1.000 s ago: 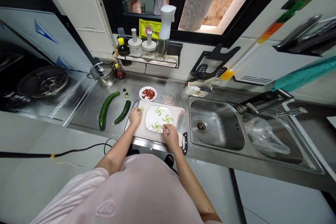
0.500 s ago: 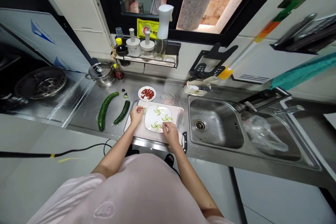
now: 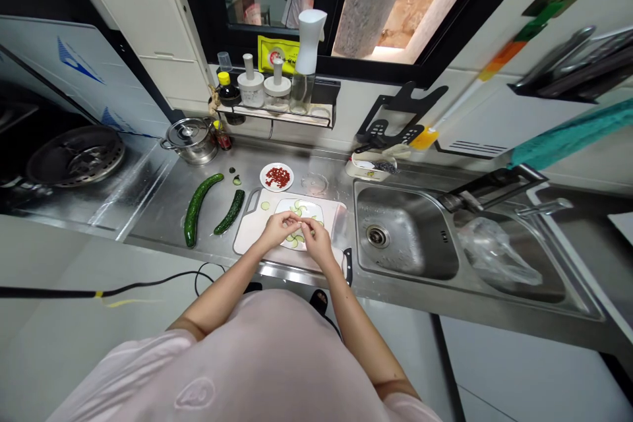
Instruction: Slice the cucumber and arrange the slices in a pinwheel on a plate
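My left hand (image 3: 281, 229) and my right hand (image 3: 316, 239) meet over a white square plate (image 3: 283, 206), both closed in a pinch with fingertips together. Whatever small piece they hold is too small and covered to name. Thin green-edged cucumber slices (image 3: 295, 239) lie on the plate in curved, pinwheel-like groups, partly hidden by my hands. Under the plate is a pale cutting board (image 3: 252, 231), with a single round cucumber slice (image 3: 266, 206) left of the plate. A black-handled knife (image 3: 349, 267) lies at the board's right end.
A small plate of chopped red pieces (image 3: 277, 177) stands behind the board. To the left lie a long cucumber (image 3: 198, 210), a shorter cut one (image 3: 230, 212) and scraps. Beyond them stands a lidded pot (image 3: 192, 138). A steel sink (image 3: 405, 257) is on the right.
My left hand has moved right from the board's left side to over the plate. The right hand has shifted slightly up and left, so the fingertips now meet.
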Action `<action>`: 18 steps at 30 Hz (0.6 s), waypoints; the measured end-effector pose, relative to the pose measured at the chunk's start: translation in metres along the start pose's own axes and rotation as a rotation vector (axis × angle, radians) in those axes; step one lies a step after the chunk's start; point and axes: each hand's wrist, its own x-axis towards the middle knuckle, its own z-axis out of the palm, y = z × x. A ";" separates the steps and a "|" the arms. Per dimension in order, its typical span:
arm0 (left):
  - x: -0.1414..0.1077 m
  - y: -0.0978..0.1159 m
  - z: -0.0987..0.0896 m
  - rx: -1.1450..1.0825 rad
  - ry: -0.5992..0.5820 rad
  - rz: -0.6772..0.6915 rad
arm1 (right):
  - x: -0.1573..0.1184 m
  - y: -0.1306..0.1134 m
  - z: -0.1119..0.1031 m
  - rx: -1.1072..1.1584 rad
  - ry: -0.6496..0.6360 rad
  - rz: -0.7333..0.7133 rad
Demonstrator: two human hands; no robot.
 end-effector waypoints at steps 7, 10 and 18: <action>-0.002 0.005 -0.001 0.019 -0.014 0.001 | -0.001 -0.006 -0.004 0.043 -0.049 0.001; -0.002 0.001 -0.001 -0.018 -0.022 -0.011 | -0.002 -0.007 -0.004 0.001 -0.037 -0.027; -0.005 -0.002 -0.002 -0.188 0.073 -0.192 | -0.002 -0.016 -0.010 -0.119 0.009 -0.120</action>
